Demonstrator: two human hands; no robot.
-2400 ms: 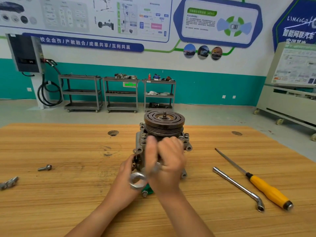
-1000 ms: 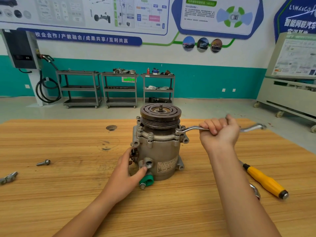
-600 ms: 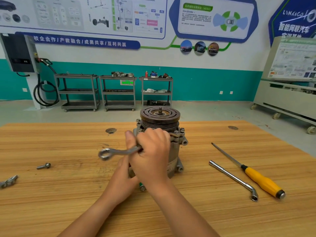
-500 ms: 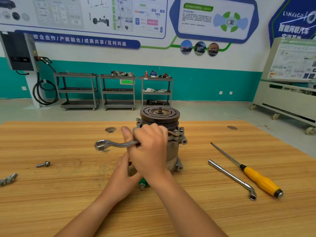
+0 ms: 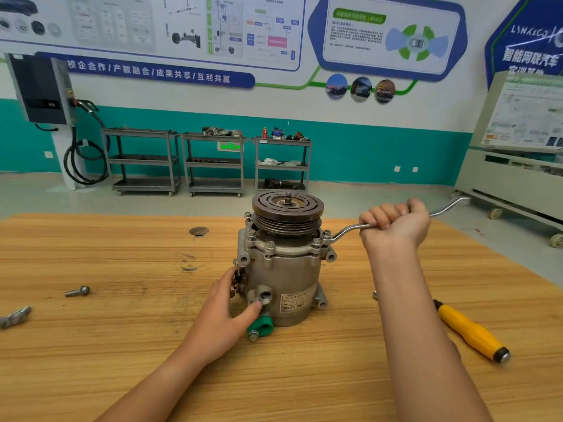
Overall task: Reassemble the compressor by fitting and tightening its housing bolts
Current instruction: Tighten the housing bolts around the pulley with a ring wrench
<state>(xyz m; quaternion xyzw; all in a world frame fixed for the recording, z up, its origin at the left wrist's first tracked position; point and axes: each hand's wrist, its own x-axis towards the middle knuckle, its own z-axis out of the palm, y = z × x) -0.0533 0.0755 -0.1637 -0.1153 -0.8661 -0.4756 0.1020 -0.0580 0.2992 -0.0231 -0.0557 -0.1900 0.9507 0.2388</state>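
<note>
The grey compressor [image 5: 283, 278] stands upright in the middle of the wooden table [image 5: 122, 345], its grooved pulley [image 5: 288, 214] on top. Several bolts sit around its housing flange. My left hand [image 5: 227, 309] holds the lower left side of the body, thumb by a round port. My right hand [image 5: 394, 228] grips the shaft of a ring wrench [image 5: 347, 231]. The wrench's near end sits on a flange bolt [image 5: 326, 234] at the right, and its far end sticks out to the right past my fist.
A loose bolt [image 5: 77, 291] and a small metal part [image 5: 15, 316] lie at the table's left. A yellow-handled screwdriver [image 5: 470, 332] lies at the right, partly behind my right forearm. A green cap [image 5: 259, 327] sits at the compressor's base.
My right hand has swung the wrench from the left front of the compressor round to the right side. The left hand has stayed on the body.
</note>
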